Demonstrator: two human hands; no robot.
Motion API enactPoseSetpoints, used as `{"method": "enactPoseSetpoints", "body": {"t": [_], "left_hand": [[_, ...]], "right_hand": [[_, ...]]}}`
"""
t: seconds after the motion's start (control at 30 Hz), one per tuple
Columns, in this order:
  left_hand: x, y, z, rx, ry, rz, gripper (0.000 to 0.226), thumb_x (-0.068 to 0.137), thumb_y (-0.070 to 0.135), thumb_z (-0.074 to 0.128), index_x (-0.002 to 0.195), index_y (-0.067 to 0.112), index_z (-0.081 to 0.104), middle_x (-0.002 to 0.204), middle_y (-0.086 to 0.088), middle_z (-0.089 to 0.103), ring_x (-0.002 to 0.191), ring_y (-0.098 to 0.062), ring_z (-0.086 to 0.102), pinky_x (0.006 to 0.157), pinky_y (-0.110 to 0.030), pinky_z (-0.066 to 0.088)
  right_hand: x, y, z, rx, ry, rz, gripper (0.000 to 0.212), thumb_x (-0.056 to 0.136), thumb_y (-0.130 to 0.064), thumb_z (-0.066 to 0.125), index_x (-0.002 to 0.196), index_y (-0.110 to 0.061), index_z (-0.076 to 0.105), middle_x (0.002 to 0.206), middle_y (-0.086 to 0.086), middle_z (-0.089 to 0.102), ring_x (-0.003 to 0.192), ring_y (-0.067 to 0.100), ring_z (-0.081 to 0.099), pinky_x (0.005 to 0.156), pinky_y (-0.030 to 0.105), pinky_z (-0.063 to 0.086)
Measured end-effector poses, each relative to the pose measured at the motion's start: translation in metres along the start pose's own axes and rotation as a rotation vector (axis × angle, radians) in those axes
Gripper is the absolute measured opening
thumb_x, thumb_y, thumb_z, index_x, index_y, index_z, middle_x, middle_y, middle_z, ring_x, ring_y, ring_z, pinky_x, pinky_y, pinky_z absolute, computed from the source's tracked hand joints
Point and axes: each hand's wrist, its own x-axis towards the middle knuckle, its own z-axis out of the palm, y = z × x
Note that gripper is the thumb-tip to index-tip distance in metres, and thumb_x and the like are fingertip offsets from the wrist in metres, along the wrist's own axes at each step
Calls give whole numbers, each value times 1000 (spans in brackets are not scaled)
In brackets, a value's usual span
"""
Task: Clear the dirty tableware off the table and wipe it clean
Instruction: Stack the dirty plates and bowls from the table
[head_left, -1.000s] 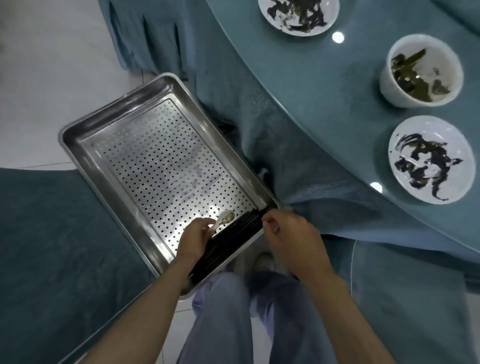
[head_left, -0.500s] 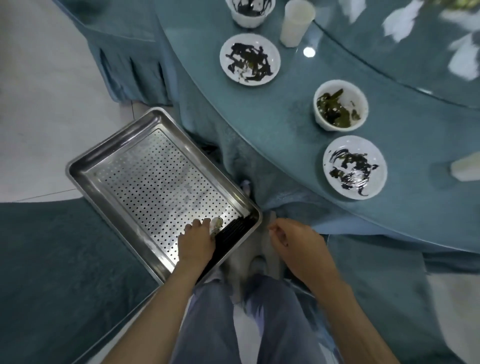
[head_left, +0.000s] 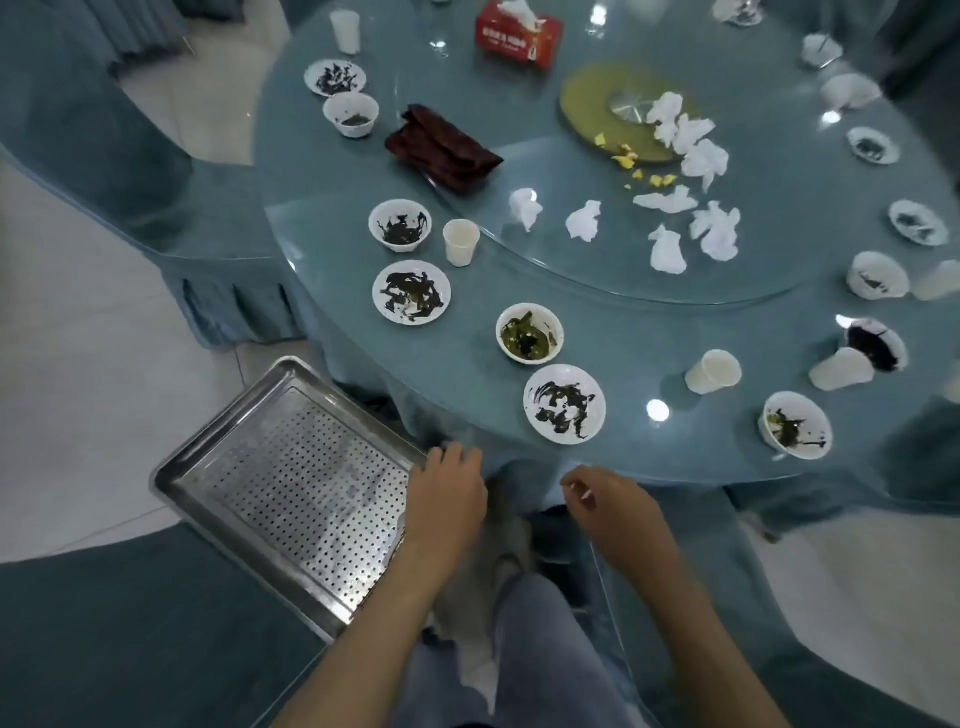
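Resting left hand (head_left: 447, 499): fingers (head_left: 457, 460) straight and close together, laid flat over the tray's near right corner; they grip nothing.
Right hand (head_left: 613, 512): in the air just right of the left hand and apart from it, short of the table's edge. Its fingers are loosely curled, thumb close to forefinger, with nothing in them.
Tray (head_left: 291, 478): perforated steel, low at the left beside the tablecloth's skirt; its near right corner is hidden under the left hand.
Near plate (head_left: 564, 404): white, smeared dark, on the table just beyond the two hands, close to the edge.
Green bowl (head_left: 530, 333): white with green leftovers, just behind the near plate.
Left plate (head_left: 411, 292): dark-smeared, further left along the edge.
Left bowl (head_left: 400, 225): just behind the left plate.
Cup (head_left: 461, 242): upright, beside the left bowl.
Tipped cup (head_left: 712, 371): on its side, right of the green bowl.
Right bowl (head_left: 795, 426): at the edge, well right of the near plate.
Table (head_left: 639, 332): round, glass over teal cloth; more bowls and plates ring the far rim — small and blurred.
Turntable (head_left: 571, 275): glass disc in the middle, strewn with crumpled tissues (head_left: 667, 249).
Red cloth (head_left: 441, 148): folded, lying across the turntable's left edge.
Tissue box (head_left: 518, 32): red, at the far side.
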Motion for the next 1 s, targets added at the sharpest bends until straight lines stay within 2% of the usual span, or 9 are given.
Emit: {"method": "enactPoseSetpoints", "body": {"t": [0.17,0.33,0.4,0.5,0.6,0.67,0.83,0.9,1.0], "left_hand": [[24,26,-13,-5,34,72,29,76,20,75,105,22,69,104,-4,64,90,-28,62,66,-40,50],[70,47,-7,61,35,62,33,66,21,82,97,22,70,90,-2,64,81,-27,64,59,-38,49],[88,52,-4,54,-28,29,34,71,20,78,104,22,69,93,-1,64,83,-26,64,61,-37,49],[114,62,3,20,-124,-45,43,90,21,58,133,22,58,118,-2,62,105,-27,61,79,-41,51],[134,67,6,-5,-203,-105,49,98,23,48,147,23,44,135,-2,54,121,-26,53,93,-43,47],[143,68,10,-49,-242,-141,50,99,24,48,149,22,41,138,-2,52,123,-26,51,97,-42,47],[158,78,22,-343,-307,-208,39,98,20,51,137,22,52,127,-2,55,120,-24,53,99,-41,49],[163,82,25,-408,-328,-221,36,98,18,53,133,22,56,121,1,55,117,-20,54,99,-38,49],[168,85,25,-585,-339,-302,37,94,6,59,128,22,65,111,6,60,103,-11,62,89,-18,50]], "right_hand": [[23,23,-27,42,8,38,14,98,-29,60,106,-25,70,99,-5,71,90,21,66,77,34,50],[80,51,-39,32,-21,54,17,98,-29,58,109,-24,70,104,-2,71,92,25,67,79,36,52],[106,63,-39,35,-61,48,18,98,-29,58,110,-25,70,107,-2,72,94,26,67,82,38,53],[141,82,-38,-30,-101,33,21,100,-28,54,113,-23,70,111,-2,71,101,27,66,83,37,49],[168,102,-35,-63,-127,52,18,101,-31,51,99,-19,65,103,2,70,96,30,66,77,38,46],[178,111,-33,-22,-158,93,19,101,-35,51,92,-19,58,99,5,69,93,33,65,75,39,46],[191,124,-25,23,-208,119,26,102,-48,50,112,-24,54,106,0,72,101,30,67,80,38,48],[194,126,-23,105,-251,140,27,102,-48,52,110,-23,55,101,-1,72,97,28,67,79,37,49],[192,126,-19,336,-262,216,14,100,-35,61,104,-22,59,87,-3,70,83,22,67,78,38,55]]}}
